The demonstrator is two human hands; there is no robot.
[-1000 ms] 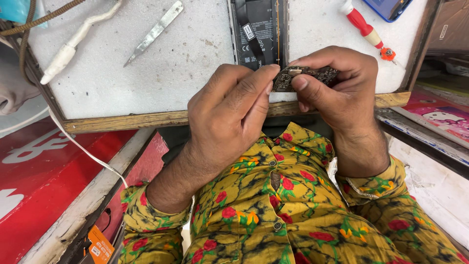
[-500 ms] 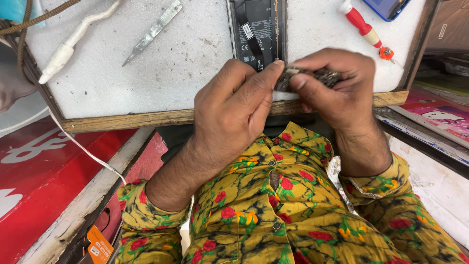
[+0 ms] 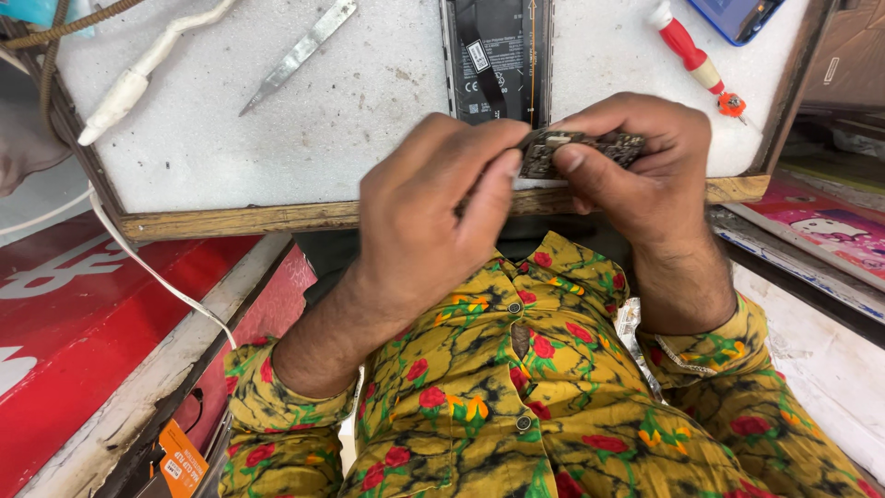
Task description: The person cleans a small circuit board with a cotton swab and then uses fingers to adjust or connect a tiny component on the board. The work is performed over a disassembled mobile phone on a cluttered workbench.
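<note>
Both hands meet over the near edge of the white work board [image 3: 304,138], just above its wooden front rim, and between them sits a small dark circuit board [image 3: 590,148], long and narrow, crowded with tiny components. The right hand [image 3: 645,175] is closed on the circuit board: its thumb presses the near face while the curled fingers wrap behind and over the right end, so only the left and top parts of the piece show. The left hand [image 3: 429,212] is curled too, its fingertips pinched against the left end of the circuit board; whether it truly grips the piece or only presses on it cannot be told. Directly behind the circuit board, farther up the work board, lies an opened phone body [image 3: 496,55], dark inside, with a flat ribbon cable running down it. To the right of the phone body lies a red-handled screwdriver [image 3: 691,60], and beyond that, at the board's far right corner, a blue phone [image 3: 733,14]. To the left of the phone body lie metal tweezers [image 3: 300,55], and farther left a white-handled tool [image 3: 138,78] with its cord trailing off the board's left side. Below the hands, yellow floral shirt sleeves [image 3: 516,387] cover both forearms.
</note>
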